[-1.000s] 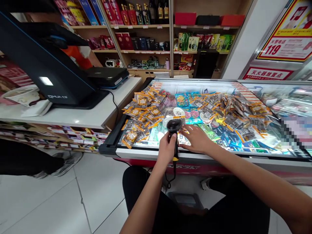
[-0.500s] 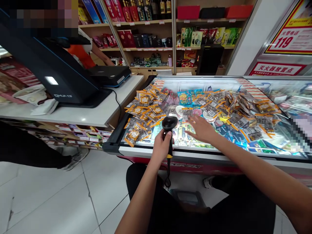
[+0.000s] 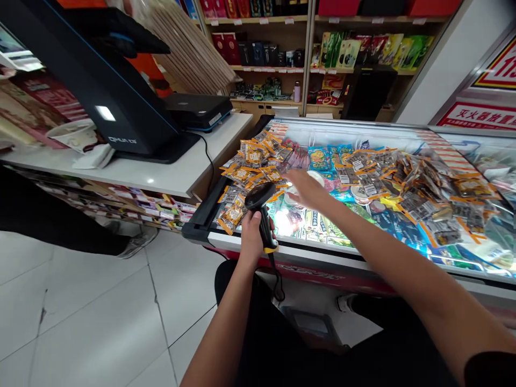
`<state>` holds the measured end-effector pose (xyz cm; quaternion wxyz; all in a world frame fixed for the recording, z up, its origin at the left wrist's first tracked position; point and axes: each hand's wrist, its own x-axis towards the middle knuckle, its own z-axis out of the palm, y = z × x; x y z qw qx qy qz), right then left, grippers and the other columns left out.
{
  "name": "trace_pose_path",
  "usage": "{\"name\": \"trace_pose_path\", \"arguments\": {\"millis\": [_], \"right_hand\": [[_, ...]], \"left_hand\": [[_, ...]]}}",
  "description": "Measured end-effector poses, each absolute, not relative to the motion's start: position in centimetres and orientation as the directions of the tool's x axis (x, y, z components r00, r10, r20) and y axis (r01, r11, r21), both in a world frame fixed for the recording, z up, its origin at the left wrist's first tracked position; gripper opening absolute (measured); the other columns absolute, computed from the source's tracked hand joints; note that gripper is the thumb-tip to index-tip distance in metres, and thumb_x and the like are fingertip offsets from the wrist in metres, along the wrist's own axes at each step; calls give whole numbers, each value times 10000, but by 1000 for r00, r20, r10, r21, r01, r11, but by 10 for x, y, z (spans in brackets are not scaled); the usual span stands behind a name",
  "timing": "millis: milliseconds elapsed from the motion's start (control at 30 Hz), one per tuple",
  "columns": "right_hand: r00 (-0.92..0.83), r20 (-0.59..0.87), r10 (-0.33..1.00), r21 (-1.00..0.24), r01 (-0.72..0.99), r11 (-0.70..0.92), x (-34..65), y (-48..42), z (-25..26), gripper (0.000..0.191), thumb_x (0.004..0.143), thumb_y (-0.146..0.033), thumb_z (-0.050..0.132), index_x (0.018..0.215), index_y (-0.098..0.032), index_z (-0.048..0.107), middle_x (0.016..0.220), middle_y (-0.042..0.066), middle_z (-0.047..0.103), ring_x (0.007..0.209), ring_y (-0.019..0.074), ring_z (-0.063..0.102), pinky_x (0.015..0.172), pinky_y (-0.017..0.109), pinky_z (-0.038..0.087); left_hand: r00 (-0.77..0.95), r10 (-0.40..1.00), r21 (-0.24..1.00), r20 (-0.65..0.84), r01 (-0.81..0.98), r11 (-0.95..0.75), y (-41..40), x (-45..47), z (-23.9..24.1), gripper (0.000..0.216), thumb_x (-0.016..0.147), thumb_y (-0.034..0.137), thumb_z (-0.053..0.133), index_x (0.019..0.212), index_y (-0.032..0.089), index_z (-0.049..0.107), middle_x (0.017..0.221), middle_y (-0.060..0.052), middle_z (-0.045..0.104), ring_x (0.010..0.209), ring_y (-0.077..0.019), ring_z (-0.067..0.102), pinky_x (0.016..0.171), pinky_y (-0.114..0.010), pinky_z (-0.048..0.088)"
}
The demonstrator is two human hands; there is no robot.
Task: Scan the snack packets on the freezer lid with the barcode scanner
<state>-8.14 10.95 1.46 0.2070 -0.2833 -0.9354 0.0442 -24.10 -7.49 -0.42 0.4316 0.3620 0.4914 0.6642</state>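
While the freezer (image 3: 226,239) bears two heaps of packets (image 3: 473,186), the gap between is worth keeping. Right heap (image 3: 421,180) broad; left heap (image 3: 253,157) smaller. Right hand (image 3: 306,189) at left heap's edge, blurred; cannot tell whether it grips anything. Left hand (image 3: 250,237) wraps the scanner (image 3: 260,196), tilted before left heap: best held steady, clear of packets, these handled singly.

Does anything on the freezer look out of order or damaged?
The orange-edged packets look untidy: they lie loose and overlapping, at many angles, in heaps on the freezer's glass top. I see no clear tear or spill.
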Motion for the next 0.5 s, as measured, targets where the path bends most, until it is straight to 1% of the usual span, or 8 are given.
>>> {"name": "trace_pose_path", "arguments": {"millis": [33,100,200,267,300,367,433,500], "right_hand": [[-773,363,520,-198,481,854,-96,107,10,566,984,-245,605,1532,-207,467,1558,135,499,1450,319,434,1141,511,459],[-772,370,517,-202,476,856,-114,108,1,575,988,-167,569,1550,-207,453,1546,131,522,1421,304,469,1116,493,478],[-745,376,550,-213,509,834,-117,114,-4,480,1015,-137,514,1492,-182,532,1430,137,621,1316,298,558,1075,478,501],[-731,387,562,-225,516,827,-107,117,0,406,1023,-158,518,1421,-157,600,1371,143,661,1289,301,579,1073,472,500],[-717,400,571,-251,514,821,-100,118,5,375,1032,-185,518,1391,-152,624,1351,141,677,1280,298,588,1074,466,500],[-652,447,612,-356,498,791,-85,119,16,348,1064,-271,487,1355,-161,642,1314,126,704,1216,276,635,1050,450,518],[-533,499,684,-490,478,729,-69,123,31,382,1084,-372,444,1342,-170,641,1275,111,726,1103,254,688,999,434,548],[-437,501,747,-583,467,665,-54,130,43,421,1077,-436,441,1320,-164,651,1248,109,737,1033,251,711,960,429,569]], "left_hand": [[-371,927,964,59,-220,-150,-75,-241,-5,401,925,586,564,1019,197,554,673,28,620,434,-111,557,403,-216,451],[-385,921,963,61,-219,-156,-76,-242,-5,387,932,573,561,1019,197,548,676,27,621,448,-107,562,418,-207,460],[-393,917,965,60,-213,-155,-77,-243,-5,374,942,568,552,1011,200,536,672,31,617,446,-105,560,427,-209,472],[-389,919,965,67,-208,-158,-77,-242,-5,378,940,574,553,1008,203,530,669,34,617,439,-106,557,423,-213,473],[-387,919,966,69,-205,-159,-78,-242,-5,383,936,579,556,1009,203,530,667,35,618,438,-109,559,419,-215,471],[-388,919,966,71,-202,-160,-78,-242,-4,395,926,585,560,1020,202,538,662,35,618,436,-113,560,410,-219,469],[-393,917,965,70,-204,-162,-78,-241,-4,399,922,580,555,1034,198,551,663,34,618,432,-113,556,406,-220,467],[-396,916,964,71,-208,-165,-78,-239,-3,386,924,563,549,1042,195,561,667,33,619,426,-111,550,402,-221,464]]}}
